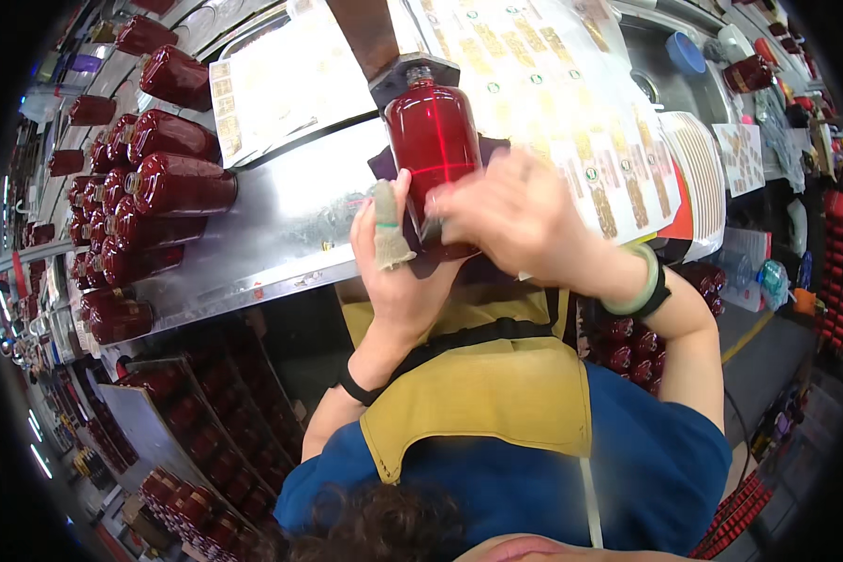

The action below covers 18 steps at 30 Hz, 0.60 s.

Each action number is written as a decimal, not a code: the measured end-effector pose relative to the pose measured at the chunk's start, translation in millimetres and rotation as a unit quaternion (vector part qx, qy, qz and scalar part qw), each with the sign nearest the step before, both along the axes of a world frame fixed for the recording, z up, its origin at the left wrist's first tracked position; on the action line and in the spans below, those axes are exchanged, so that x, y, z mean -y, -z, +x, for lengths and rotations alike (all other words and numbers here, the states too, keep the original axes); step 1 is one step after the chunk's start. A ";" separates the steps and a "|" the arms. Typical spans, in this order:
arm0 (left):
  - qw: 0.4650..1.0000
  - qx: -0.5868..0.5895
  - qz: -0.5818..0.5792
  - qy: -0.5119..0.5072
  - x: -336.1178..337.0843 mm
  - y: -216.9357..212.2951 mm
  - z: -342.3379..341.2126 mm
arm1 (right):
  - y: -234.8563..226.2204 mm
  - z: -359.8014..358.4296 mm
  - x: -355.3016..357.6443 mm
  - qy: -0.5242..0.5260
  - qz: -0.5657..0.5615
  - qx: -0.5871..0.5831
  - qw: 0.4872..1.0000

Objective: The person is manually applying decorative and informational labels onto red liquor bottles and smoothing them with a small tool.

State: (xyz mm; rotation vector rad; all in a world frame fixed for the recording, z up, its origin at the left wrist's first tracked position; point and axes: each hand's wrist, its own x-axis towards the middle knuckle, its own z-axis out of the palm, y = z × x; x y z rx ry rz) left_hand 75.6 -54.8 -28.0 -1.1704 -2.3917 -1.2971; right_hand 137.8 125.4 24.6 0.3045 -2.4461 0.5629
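While L hand point(398, 281) has fingers along the lower L side of the bottle point(433, 126), R hand point(525, 211) is over its lower R, blurred, fingers curled. Can't tell if L hand grips or just rests; can't tell if R hand has anything in it. L hand wears a finger wrap point(386, 220), greyish.

Bottle is red, upper ctr of frame, neck toward top edge, w/ bright red light lines across it. R hand blocks view of its lower part. Dark block point(445, 73) is right by the neck, w/ brown post point(365, 37) running to top edge. Dark cloth point(384, 166) shows at bottle's L side.

Sheets point(534, 84) w/ gold & green prints fill upper R of ctr; another white sheet point(281, 89) upper L of ctr. Metal bench point(290, 220) runs btwn bottle & stacked red bottles point(178, 183) at L of frame. Tray stack point(698, 178) & blue bowl point(686, 53) upper R. More red bottles point(225, 440) on racks, lower L.
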 end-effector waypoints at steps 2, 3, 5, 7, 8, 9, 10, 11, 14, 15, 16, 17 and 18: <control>0.998 0.040 0.000 0.055 3.4 2.5 -3.1 | 1.9 -24.4 -31.7 0.081 -0.013 -0.082 0.993; 0.994 0.084 0.023 0.071 7.2 11.8 -5.5 | 0.2 -33.2 -44.5 0.113 0.018 -0.112 0.987; 0.986 0.127 0.045 0.096 11.1 16.8 -12.4 | 1.7 -35.4 -50.7 0.131 0.063 -0.150 0.978; 0.978 0.184 -0.043 0.084 13.3 11.9 -15.9 | 18.5 -18.2 -30.5 -0.016 0.055 -0.115 0.992; 0.986 0.145 -0.007 0.080 8.0 2.0 -14.1 | 16.7 -7.0 -17.6 -0.097 0.052 -0.110 0.988; 0.981 0.164 0.036 0.097 4.2 0.1 -14.5 | 11.4 4.7 -13.6 -0.189 0.009 -0.063 0.980; 0.973 0.184 0.077 0.114 1.5 -1.5 -14.2 | 5.8 4.3 -10.5 -0.223 0.055 -0.034 0.973; 0.981 0.159 0.051 0.104 0.8 -0.1 -13.5 | 10.9 -6.5 -11.9 -0.178 0.024 -0.034 0.983; 0.968 0.224 0.034 0.105 14.5 26.9 -15.7 | 12.4 -56.0 -49.7 0.017 -0.056 -0.067 0.996; 0.974 0.201 0.008 0.106 15.3 24.2 -16.6 | 8.9 -67.5 -68.7 0.056 -0.020 -0.108 0.992; 0.978 0.177 -0.016 0.105 13.7 20.5 -18.8 | 7.1 -74.3 -82.2 0.095 0.018 -0.149 0.984; 0.979 0.176 -0.014 0.105 10.0 14.0 -19.2 | 10.0 -70.2 -83.2 0.094 0.019 -0.150 0.984; 0.986 0.136 0.006 0.095 4.7 5.7 -18.1 | 16.4 -63.0 -79.8 0.060 0.052 -0.147 0.986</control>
